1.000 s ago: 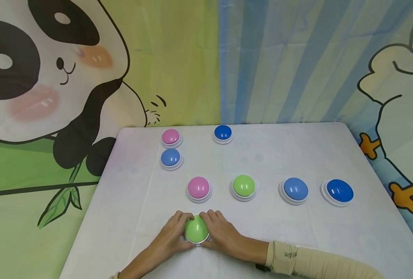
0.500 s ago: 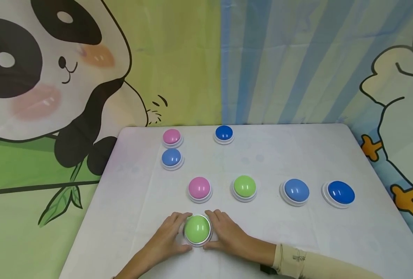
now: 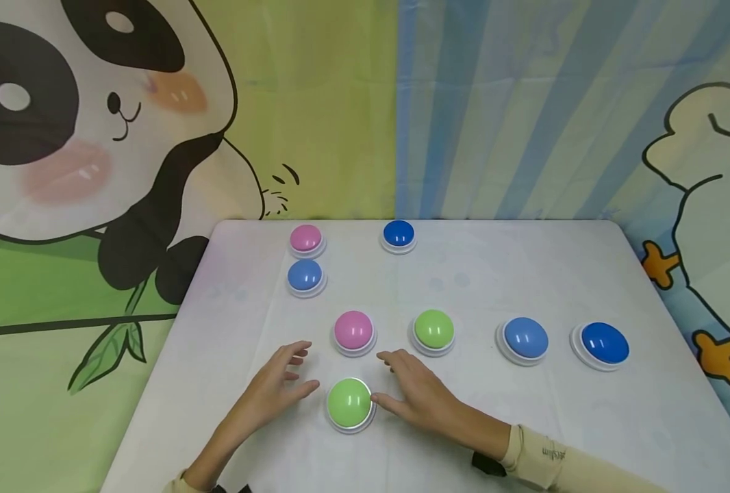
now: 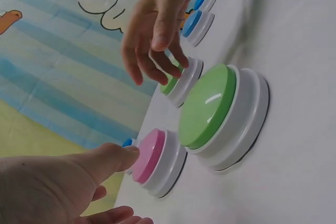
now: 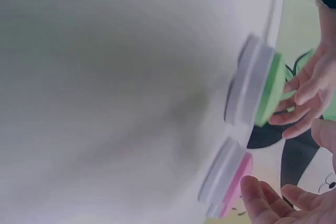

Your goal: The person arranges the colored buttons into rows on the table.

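A green dome push button (image 3: 348, 403) on a white round base sits at the near middle of the table. To its left hovers my left hand (image 3: 272, 387), fingers spread, apart from it and holding nothing. My right hand (image 3: 423, 394) is at its right, fingers loosely extended, the thumb close to the dome; whether they touch I cannot tell. In the left wrist view the green button (image 4: 209, 109) stands between the hands. Just beyond it are a pink button (image 3: 353, 330) and a second green button (image 3: 434, 329), the latter close to my right fingertips.
A light blue button (image 3: 526, 337) and a dark blue button (image 3: 605, 343) stand to the right. Toward the back are another pink button (image 3: 306, 238), a light blue one (image 3: 305, 275) and a dark blue one (image 3: 398, 233). Behind the white table (image 3: 513, 267) hangs a cartoon-printed curtain.
Both hands have let go of the near green button. They have drawn apart, the left to the left and the right to the right, rising off it. The buttons stay in place.
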Tool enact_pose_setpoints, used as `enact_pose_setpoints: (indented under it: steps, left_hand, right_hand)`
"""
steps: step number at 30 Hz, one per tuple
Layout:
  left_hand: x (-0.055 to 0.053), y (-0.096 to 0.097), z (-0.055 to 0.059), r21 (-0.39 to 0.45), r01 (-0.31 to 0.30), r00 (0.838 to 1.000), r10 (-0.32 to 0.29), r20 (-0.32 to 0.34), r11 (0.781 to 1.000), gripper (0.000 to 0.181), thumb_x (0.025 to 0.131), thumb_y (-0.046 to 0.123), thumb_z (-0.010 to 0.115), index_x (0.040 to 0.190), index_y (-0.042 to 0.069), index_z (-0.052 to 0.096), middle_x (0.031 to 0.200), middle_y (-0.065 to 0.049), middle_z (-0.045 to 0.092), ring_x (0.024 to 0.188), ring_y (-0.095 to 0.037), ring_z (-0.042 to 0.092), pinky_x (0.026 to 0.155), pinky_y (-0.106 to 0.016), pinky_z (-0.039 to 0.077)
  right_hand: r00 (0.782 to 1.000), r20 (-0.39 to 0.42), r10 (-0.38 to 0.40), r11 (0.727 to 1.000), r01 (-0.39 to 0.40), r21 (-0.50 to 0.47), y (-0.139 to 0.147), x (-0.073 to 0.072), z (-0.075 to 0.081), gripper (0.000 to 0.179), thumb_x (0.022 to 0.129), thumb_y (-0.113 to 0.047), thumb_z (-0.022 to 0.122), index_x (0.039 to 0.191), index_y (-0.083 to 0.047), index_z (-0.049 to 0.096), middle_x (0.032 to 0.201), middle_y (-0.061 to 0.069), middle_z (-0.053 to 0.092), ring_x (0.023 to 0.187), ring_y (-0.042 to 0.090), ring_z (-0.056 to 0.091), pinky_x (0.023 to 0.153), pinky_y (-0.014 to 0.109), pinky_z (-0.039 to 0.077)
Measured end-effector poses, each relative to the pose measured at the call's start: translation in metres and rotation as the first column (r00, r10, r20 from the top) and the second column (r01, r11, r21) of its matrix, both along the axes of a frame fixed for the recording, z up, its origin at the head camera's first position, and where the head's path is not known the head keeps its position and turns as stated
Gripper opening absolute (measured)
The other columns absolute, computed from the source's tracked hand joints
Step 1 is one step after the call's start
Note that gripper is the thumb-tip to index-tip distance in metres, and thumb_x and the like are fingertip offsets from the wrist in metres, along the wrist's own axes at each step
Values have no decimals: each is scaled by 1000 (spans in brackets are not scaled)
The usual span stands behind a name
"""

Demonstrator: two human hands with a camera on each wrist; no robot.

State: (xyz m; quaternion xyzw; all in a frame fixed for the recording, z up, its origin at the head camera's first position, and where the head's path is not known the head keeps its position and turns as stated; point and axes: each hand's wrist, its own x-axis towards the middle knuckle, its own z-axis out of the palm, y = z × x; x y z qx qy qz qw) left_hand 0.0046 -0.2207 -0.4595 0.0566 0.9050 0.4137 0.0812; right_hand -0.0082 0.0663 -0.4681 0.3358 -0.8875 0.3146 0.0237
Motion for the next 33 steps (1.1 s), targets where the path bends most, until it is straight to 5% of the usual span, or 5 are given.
enact_pose_setpoints:
  steps: [8, 17, 25, 33]
  left_hand:
    - [-29, -2, 11, -33, -1, 995, -3, -103, 999, 63, 83, 17, 77, 137, 6, 47, 129, -17, 57, 115, -30, 59, 88, -34, 57]
    - [-81, -13, 22, -7, -16, 982, 14, -189, 1000, 59, 86, 14, 73, 137, 0, 46, 130, -20, 55, 117, -34, 58, 90, -44, 56]
    - [-119, -34, 21, -13, -60, 980, 57, -189, 998, 57, 89, 15, 70, 138, -1, 44, 133, -24, 51, 120, -38, 55, 93, -47, 55]
    - [-181, -59, 14, -22, -154, 973, 147, -175, 988, 51, 96, 21, 60, 140, 1, 43, 136, -24, 50, 125, -41, 51, 102, -51, 48]
  right_hand:
    - [999, -13, 35, 999, -35, -5, -17, -40, 25, 57, 86, -30, 74, 131, -4, 50, 113, 8, 61, 97, 19, 61, 82, 28, 55]
    - [990, 138, 8, 998, -15, 54, -56, -119, 46, 54, 91, -30, 68, 135, -6, 48, 120, 10, 57, 108, 21, 60, 88, 30, 55]
    - [980, 198, -7, 997, -9, 80, -79, -189, 38, 47, 93, -27, 66, 131, -4, 50, 125, 17, 54, 111, 24, 59, 93, 32, 54]
    - [980, 177, -88, 979, 52, 196, -109, -231, 34, 52, 93, -30, 65, 135, -5, 48, 131, 15, 50, 116, 25, 55, 100, 35, 50]
